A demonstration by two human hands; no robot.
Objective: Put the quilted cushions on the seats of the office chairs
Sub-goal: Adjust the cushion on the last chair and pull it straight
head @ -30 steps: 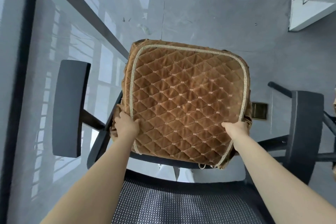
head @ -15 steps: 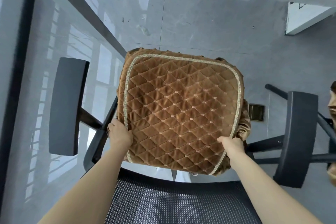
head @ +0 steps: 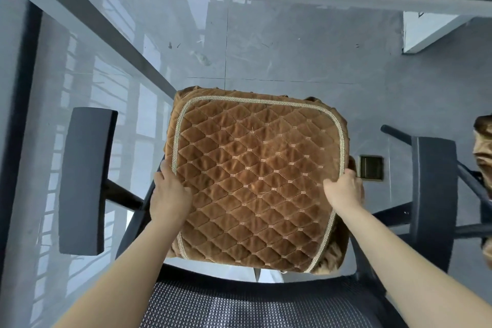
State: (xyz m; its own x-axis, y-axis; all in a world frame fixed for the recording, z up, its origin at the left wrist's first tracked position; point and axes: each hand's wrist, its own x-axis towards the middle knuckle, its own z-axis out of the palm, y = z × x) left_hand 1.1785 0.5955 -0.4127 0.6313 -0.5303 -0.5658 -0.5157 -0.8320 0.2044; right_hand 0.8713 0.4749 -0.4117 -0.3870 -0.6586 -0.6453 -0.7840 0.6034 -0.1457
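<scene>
Brown quilted cushion lying over the seat of a black office chair, between its left armrest and right armrest, hiding the seat. Left hand and right hand each grip a side edge, thumbs on top. Mesh backrest lies nearest the camera; a second brown cushion shows at the right edge above the grey floor.

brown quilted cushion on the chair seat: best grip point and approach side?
Take the brown diamond-quilted cushion by its two side edges, about midway along, coming from behind over the black mesh backrest. Its soft skirt wraps the edges, offering a fold to pinch, and the black armrests limit side access. The left hand and right hand grip it there.
</scene>
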